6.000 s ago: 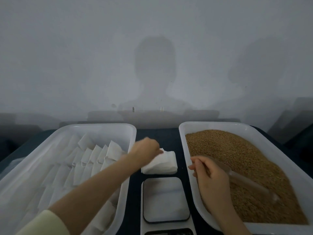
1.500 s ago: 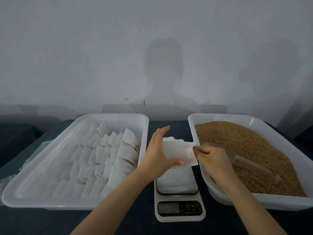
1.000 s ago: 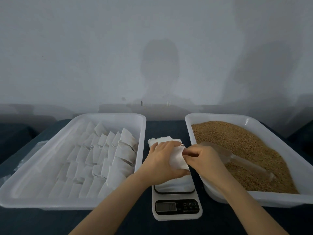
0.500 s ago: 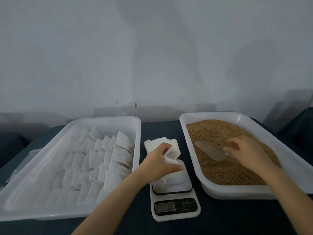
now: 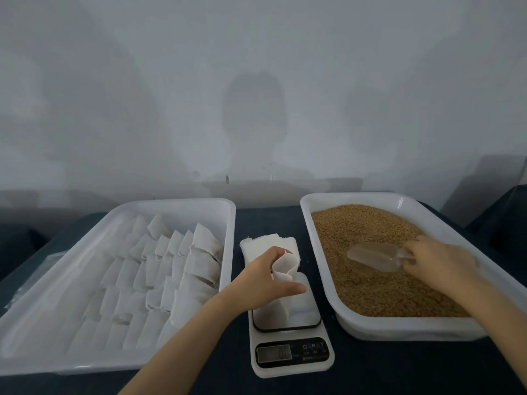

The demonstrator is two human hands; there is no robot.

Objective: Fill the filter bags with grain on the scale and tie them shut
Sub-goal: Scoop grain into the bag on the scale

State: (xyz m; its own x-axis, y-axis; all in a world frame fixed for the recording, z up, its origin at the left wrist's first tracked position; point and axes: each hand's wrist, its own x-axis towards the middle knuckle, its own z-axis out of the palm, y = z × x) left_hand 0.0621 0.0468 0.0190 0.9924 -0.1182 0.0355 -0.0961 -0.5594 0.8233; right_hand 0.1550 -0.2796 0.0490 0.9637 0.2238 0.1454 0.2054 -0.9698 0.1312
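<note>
My left hand (image 5: 263,283) grips an empty white filter bag (image 5: 283,280) and holds it upright, mouth open, on the platform of the white scale (image 5: 291,352). My right hand (image 5: 439,265) grips the handle of a clear plastic scoop (image 5: 373,259), which lies on the brown grain (image 5: 370,280) in the right white tray (image 5: 399,327). A small stack of empty bags (image 5: 271,242) lies on the table just behind the scale.
A white tray (image 5: 114,363) on the left holds several rows of filled bags (image 5: 159,269). The table top is dark blue. A grey wall stands close behind the trays.
Both hands opened the bag over the scale. Then my right hand let go of it, reached into the grain tray and took the scoop handle. My left hand keeps the bag on the scale.
</note>
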